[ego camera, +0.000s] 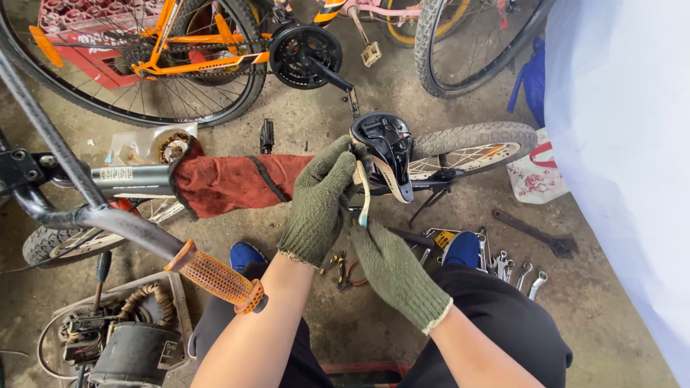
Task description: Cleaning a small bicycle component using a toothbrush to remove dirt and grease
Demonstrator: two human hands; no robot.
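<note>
Both my hands wear green knit gloves. My left hand (318, 205) reaches up to the black bicycle saddle (387, 144), which shows its underside, and its fingers are curled on the saddle's near edge. My right hand (394, 269) sits just below and pinches the lower end of a slim pale tool (364, 192) that stands upright against the saddle clamp. A red cloth (233, 183) is wrapped round the bicycle's frame tube, left of my left hand.
An orange handlebar grip (215, 276) juts in at the lower left. Several wrenches (514, 269) and pliers (343, 269) lie on the concrete floor. An orange bicycle (194, 50) stands beyond. A motor unit (129, 348) sits at the bottom left, a white sheet (625, 158) at the right.
</note>
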